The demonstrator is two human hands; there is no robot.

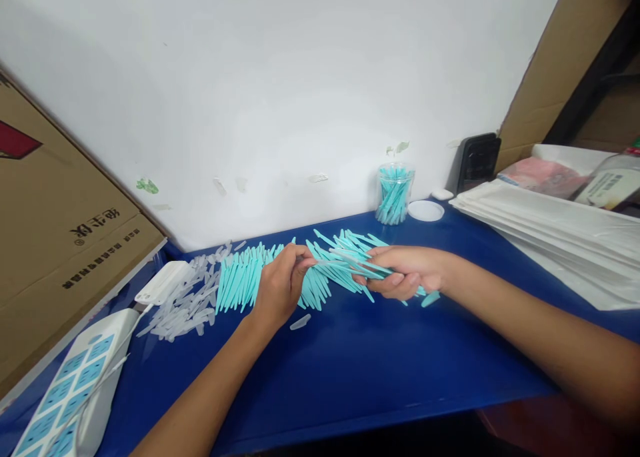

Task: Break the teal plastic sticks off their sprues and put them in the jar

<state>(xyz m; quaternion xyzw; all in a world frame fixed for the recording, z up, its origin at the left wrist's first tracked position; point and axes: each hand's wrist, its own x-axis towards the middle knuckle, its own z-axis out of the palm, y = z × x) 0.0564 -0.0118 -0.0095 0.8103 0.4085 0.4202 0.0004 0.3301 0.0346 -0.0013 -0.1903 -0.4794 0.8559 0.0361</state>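
Centrally in the frame, your right hand grips several turquoise sticks, fingers curled around them. Your left hand presses thumb and forefinger together at their left ends; what it pinches is too small to tell. Loose sticks lie on the blue table across mid-frame, clear pieces left of center.

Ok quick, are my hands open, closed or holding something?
Left hand: closed in a pinch; what it holds is unclear.
Right hand: closed, holding several teal sticks.
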